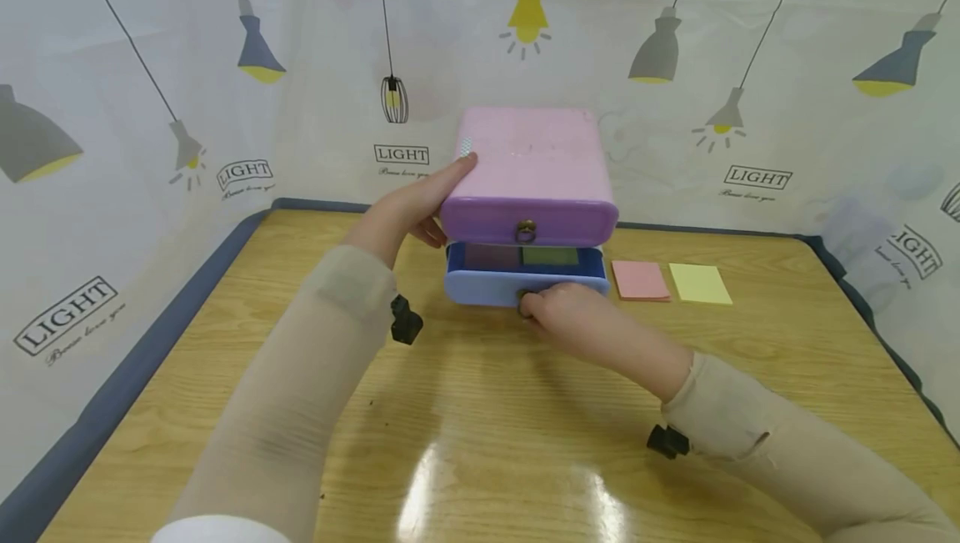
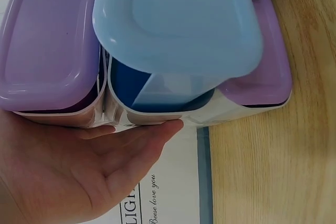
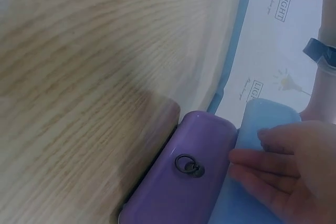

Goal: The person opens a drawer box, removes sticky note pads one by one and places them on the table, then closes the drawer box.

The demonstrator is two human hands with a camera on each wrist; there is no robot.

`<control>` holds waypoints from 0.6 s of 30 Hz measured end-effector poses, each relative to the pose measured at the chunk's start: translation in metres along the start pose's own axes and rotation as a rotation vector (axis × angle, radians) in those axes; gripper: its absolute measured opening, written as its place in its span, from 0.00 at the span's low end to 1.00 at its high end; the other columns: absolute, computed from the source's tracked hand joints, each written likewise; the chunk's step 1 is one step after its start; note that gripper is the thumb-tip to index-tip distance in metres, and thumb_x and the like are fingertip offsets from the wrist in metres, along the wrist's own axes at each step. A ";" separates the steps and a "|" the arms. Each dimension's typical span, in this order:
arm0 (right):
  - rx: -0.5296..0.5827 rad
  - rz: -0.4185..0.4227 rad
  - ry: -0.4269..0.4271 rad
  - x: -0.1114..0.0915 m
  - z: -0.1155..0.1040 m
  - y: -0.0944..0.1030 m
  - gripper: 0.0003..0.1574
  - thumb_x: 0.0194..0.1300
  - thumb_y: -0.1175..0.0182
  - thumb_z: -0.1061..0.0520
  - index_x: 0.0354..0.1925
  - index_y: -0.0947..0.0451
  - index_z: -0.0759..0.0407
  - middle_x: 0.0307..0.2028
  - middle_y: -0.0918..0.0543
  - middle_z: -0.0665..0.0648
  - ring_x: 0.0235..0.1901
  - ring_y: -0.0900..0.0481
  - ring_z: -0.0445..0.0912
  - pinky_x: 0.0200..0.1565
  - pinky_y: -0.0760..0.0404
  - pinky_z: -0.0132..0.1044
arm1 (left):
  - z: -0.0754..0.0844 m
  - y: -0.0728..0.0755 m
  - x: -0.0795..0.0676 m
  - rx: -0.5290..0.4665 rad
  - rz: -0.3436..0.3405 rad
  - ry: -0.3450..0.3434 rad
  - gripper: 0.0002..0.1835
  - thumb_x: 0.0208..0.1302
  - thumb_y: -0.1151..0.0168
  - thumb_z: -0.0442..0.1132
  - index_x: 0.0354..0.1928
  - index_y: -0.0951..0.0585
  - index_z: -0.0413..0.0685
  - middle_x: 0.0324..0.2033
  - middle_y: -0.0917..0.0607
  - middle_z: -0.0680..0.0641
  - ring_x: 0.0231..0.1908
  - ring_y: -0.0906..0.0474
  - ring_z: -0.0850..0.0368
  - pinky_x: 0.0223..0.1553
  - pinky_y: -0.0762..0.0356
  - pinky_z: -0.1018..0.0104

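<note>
Shows a blue drawer [image 1: 483, 287] at the far middle of the wooden table [image 1: 487, 426], drawn partly out toward the near side from a pink cabinet [image 1: 532, 151], between purple drawers [image 1: 480, 222]. Pinches its brass pull [image 1: 523, 296] with curled fingers of the right hand [image 1: 573, 318]. Rests the left hand [image 1: 423, 197] against the cabinet's left side, with fingers extended, gripping nothing. Has pink notes [image 1: 640, 280] and yellow notes [image 1: 701, 284] to the right.

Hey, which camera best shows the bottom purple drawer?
The right wrist view: much of the bottom purple drawer shows clearly, ring pull included. On left wrist, the blue drawer partly covers it; on head, it's hidden.
</note>
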State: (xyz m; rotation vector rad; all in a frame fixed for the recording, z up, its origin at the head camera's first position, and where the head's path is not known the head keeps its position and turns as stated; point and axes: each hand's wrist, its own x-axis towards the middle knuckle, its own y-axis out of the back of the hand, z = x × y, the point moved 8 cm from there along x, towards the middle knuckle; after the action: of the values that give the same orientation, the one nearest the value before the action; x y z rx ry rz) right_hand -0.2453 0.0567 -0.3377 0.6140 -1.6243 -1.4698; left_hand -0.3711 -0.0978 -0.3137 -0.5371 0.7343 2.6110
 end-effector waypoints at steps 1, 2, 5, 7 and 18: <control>-0.001 0.001 0.004 -0.001 -0.001 0.000 0.21 0.63 0.36 0.63 0.21 0.36 0.54 0.15 0.38 0.47 0.16 0.39 0.39 0.20 0.33 0.33 | 0.000 0.000 0.000 0.002 0.001 -0.004 0.51 0.60 0.69 0.80 0.68 0.35 0.45 0.50 0.22 0.36 0.46 0.21 0.38 0.46 0.21 0.48; -0.004 0.003 0.008 -0.002 -0.002 0.000 0.21 0.63 0.36 0.63 0.21 0.36 0.54 0.15 0.38 0.47 0.16 0.39 0.39 0.20 0.32 0.33 | 0.000 0.000 0.000 0.002 0.003 -0.005 0.51 0.60 0.69 0.80 0.68 0.35 0.45 0.49 0.22 0.36 0.46 0.21 0.38 0.46 0.21 0.48; -0.012 0.018 0.028 -0.004 -0.006 0.000 0.21 0.62 0.35 0.63 0.21 0.36 0.54 0.15 0.37 0.46 0.16 0.39 0.39 0.19 0.32 0.34 | -0.001 0.000 0.000 -0.003 0.012 -0.001 0.51 0.60 0.68 0.80 0.68 0.35 0.45 0.49 0.22 0.36 0.45 0.21 0.38 0.48 0.22 0.47; -0.018 0.040 0.042 -0.005 -0.008 0.000 0.21 0.62 0.35 0.63 0.20 0.37 0.54 0.15 0.37 0.47 0.15 0.38 0.39 0.19 0.31 0.34 | -0.003 0.000 0.000 -0.006 0.016 0.003 0.51 0.60 0.68 0.80 0.68 0.35 0.46 0.49 0.23 0.36 0.45 0.21 0.38 0.49 0.22 0.46; -0.008 0.068 0.057 -0.011 -0.016 0.002 0.22 0.60 0.37 0.66 0.20 0.39 0.53 0.15 0.40 0.46 0.16 0.41 0.38 0.18 0.34 0.32 | -0.004 0.000 0.004 -0.002 0.016 -0.002 0.51 0.60 0.70 0.80 0.68 0.34 0.45 0.49 0.22 0.36 0.45 0.21 0.38 0.46 0.21 0.48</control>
State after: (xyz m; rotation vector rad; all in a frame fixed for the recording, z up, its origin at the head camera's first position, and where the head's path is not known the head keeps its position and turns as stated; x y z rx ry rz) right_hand -0.2257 0.0569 -0.3393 0.5858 -1.5791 -1.3968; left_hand -0.3731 -0.0996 -0.3186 -0.5314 0.7377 2.6271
